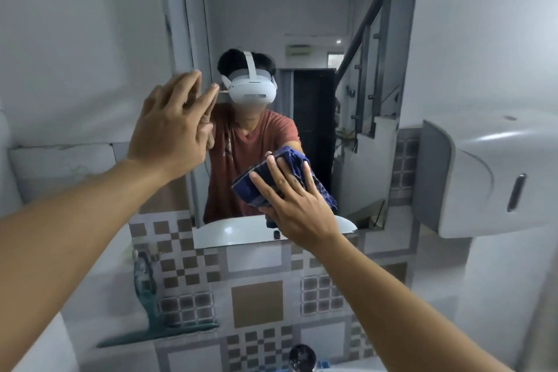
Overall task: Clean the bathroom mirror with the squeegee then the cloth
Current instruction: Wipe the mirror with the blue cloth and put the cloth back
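Observation:
The bathroom mirror (302,24) hangs on the wall ahead and shows a person in a white headset. My right hand (294,202) presses a dark blue cloth (247,183) flat against the lower middle of the glass, fingers spread over it. My left hand (172,127) is raised at the mirror's left edge, fingers apart, holding nothing. A teal squeegee (151,308) leans against the tiled wall at lower left, blade down, away from both hands.
A white wall dispenser (489,175) juts out to the right of the mirror. Checkered tiles (256,302) cover the wall below the glass. A chrome tap top (302,356) shows at the bottom edge. Plain white wall lies to the left.

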Demonstrator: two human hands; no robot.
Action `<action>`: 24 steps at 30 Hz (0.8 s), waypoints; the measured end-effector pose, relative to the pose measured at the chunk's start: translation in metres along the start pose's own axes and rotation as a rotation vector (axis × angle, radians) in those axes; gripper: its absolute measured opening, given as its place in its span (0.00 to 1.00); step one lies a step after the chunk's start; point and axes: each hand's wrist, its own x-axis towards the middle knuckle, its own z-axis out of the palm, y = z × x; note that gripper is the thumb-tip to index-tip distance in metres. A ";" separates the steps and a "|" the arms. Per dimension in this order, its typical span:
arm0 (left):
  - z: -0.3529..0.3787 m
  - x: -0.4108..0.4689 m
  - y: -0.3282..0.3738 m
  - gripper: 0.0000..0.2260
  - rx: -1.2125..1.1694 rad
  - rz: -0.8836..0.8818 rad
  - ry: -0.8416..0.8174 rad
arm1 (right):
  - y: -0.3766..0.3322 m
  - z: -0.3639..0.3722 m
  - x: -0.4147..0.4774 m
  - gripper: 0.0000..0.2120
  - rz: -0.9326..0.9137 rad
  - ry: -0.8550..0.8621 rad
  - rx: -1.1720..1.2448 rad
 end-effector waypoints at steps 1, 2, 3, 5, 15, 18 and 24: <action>0.002 0.000 0.000 0.27 -0.003 -0.001 0.005 | 0.010 -0.004 -0.002 0.34 0.046 0.002 0.000; 0.004 -0.001 0.000 0.27 -0.005 -0.004 0.006 | 0.020 -0.007 -0.004 0.32 0.087 0.007 -0.001; 0.005 -0.002 0.001 0.27 -0.005 -0.010 0.004 | 0.029 -0.010 -0.006 0.31 0.120 0.008 -0.002; 0.008 -0.005 0.003 0.29 -0.007 -0.025 -0.005 | 0.046 -0.015 -0.010 0.30 0.167 0.003 -0.001; 0.013 -0.008 0.009 0.33 -0.050 -0.051 -0.007 | 0.097 -0.015 -0.038 0.31 0.549 0.150 0.271; 0.016 -0.009 0.009 0.33 -0.040 -0.047 0.011 | 0.097 -0.007 -0.048 0.31 0.608 0.174 0.314; 0.019 -0.010 0.011 0.33 -0.009 -0.044 0.018 | 0.086 0.012 -0.076 0.30 0.710 0.149 0.368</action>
